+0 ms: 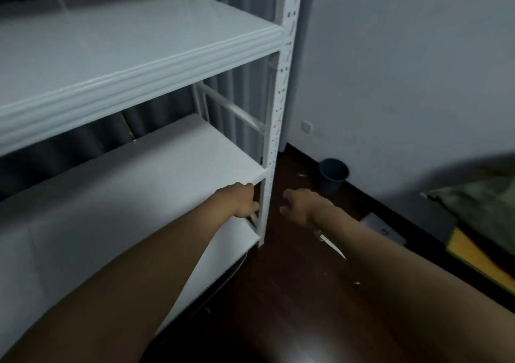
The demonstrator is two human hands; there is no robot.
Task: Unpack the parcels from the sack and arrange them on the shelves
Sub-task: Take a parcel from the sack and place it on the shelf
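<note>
A white metal shelving unit fills the left side, with an upper shelf (133, 64) and a middle shelf (156, 178), both bare. My left hand (242, 199) reaches to the middle shelf's front right corner beside the perforated post (278, 128); its fingers are loosely curled and hold nothing. To the right of the post, my right hand (299, 205) hangs over the dark floor with relaxed, empty fingers. A flat grey parcel (386, 227) lies on the floor beyond my right forearm. Camouflage-patterned fabric (479, 204), possibly the sack, lies at the right edge.
A dark bucket (333, 174) stands against the white wall in the corner. A thin white blade-like object (333, 244) lies on the floor under my right wrist. A yellow flat item (473, 259) sits under the camouflage fabric. Dark curtains hang behind the shelves.
</note>
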